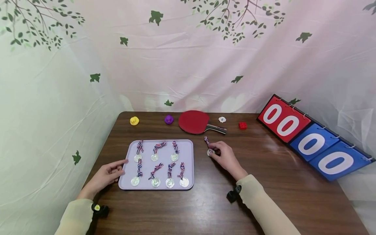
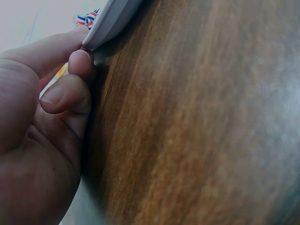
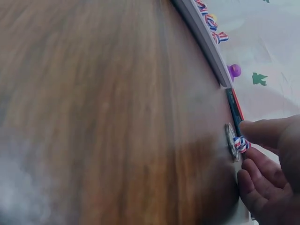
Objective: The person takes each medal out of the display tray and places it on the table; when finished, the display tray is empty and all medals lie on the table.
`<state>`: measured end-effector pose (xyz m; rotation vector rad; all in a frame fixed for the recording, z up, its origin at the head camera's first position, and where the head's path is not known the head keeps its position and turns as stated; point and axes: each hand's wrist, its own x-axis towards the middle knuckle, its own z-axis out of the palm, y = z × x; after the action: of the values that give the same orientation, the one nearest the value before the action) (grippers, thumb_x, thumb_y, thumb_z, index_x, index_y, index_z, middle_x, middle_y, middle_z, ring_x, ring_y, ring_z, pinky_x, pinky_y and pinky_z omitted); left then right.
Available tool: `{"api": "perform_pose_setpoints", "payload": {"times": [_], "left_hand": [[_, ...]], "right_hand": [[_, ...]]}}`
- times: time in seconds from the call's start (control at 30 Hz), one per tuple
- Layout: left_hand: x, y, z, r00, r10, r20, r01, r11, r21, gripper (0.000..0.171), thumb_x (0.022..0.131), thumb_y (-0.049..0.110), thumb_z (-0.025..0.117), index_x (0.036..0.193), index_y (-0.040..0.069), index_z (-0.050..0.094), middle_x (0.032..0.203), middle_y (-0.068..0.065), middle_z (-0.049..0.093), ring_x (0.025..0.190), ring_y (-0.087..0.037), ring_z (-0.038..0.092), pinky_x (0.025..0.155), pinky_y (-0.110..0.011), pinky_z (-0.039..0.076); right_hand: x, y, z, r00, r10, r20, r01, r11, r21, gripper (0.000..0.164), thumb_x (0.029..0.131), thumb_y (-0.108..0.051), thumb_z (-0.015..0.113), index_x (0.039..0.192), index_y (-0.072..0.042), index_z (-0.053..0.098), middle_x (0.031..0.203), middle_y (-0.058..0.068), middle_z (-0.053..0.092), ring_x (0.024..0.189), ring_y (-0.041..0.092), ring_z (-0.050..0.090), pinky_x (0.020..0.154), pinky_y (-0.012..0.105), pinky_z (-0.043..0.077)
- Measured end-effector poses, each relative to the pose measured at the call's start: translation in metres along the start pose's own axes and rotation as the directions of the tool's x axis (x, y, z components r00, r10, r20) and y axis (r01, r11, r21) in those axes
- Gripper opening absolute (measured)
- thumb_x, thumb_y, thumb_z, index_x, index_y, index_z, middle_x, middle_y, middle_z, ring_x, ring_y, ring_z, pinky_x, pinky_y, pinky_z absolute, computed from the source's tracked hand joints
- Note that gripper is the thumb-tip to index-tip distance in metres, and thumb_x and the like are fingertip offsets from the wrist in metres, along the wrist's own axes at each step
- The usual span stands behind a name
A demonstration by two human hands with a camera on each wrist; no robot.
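Observation:
My left hand is at the left rim of a lavender tray, its thumb and fingertips holding the edge. Two rows of silver medals lie on the tray, each with a knotted red, white and blue ribbon; one medal sits nearest this hand. To the right of the tray, my right hand pinches another medal close to the tabletop. Its knotted ribbon shows by the thumb and fingers in the right wrist view. Whether this medal touches the table I cannot tell.
Along the back stand a yellow duck, a purple duck, a red table tennis paddle, a small white piece and a red toy brick. A flip scoreboard leans at the right. Printed cloth encloses the wooden table.

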<state>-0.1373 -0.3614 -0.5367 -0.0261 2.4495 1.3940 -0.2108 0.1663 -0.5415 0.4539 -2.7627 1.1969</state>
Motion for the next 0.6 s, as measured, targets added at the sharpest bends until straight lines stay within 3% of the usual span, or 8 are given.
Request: {"api": "perform_pose_setpoints", "payload": {"times": [0.17,0.33,0.5,0.6], "left_hand": [[0.000,0.000,-0.001,1.000,0.012,-0.002,-0.012,1.000,-0.003,0.046,0.088,0.030,0.069,0.132,0.028,0.056,0.091,-0.016,0.057,0.063,-0.023,0.054,0.053,-0.028,0.048],[-0.001,0.002,-0.001,1.000,0.016,-0.003,-0.017,1.000,-0.015,0.046,0.088,0.030,0.069,0.132,0.027,0.056,0.091,-0.015,0.057,0.064,-0.021,0.054,0.053,-0.027,0.048],[-0.001,0.002,-0.001,1.000,0.025,0.012,-0.025,0.999,-0.022,0.048,0.088,0.030,0.069,0.134,0.024,0.055,0.092,-0.015,0.057,0.065,-0.021,0.054,0.054,-0.027,0.048],[0.000,0.001,-0.001,1.000,0.025,0.013,-0.025,0.999,-0.020,0.047,0.088,0.029,0.068,0.133,0.024,0.055,0.092,-0.015,0.056,0.065,-0.021,0.054,0.053,-0.027,0.048]], "right_hand": [[0.004,-0.011,0.003,0.999,-0.030,-0.038,0.031,1.000,0.004,0.029,0.083,-0.017,0.074,0.111,-0.011,0.069,0.102,0.000,0.059,0.084,0.016,0.057,0.072,0.034,0.049],[0.012,-0.033,0.016,0.996,-0.085,-0.021,0.086,0.996,0.015,0.025,0.085,-0.019,0.072,0.109,-0.014,0.070,0.103,-0.002,0.060,0.087,0.016,0.057,0.075,0.034,0.048],[0.018,-0.059,0.036,0.989,-0.141,0.036,0.140,0.990,0.018,0.020,0.085,-0.019,0.072,0.106,-0.017,0.072,0.098,-0.003,0.062,0.088,0.014,0.058,0.078,0.033,0.047],[0.021,-0.075,0.049,0.978,-0.168,0.120,0.170,0.985,-0.006,0.020,0.087,-0.020,0.070,0.106,-0.018,0.073,0.097,-0.003,0.064,0.088,0.014,0.058,0.078,0.032,0.047]]}}
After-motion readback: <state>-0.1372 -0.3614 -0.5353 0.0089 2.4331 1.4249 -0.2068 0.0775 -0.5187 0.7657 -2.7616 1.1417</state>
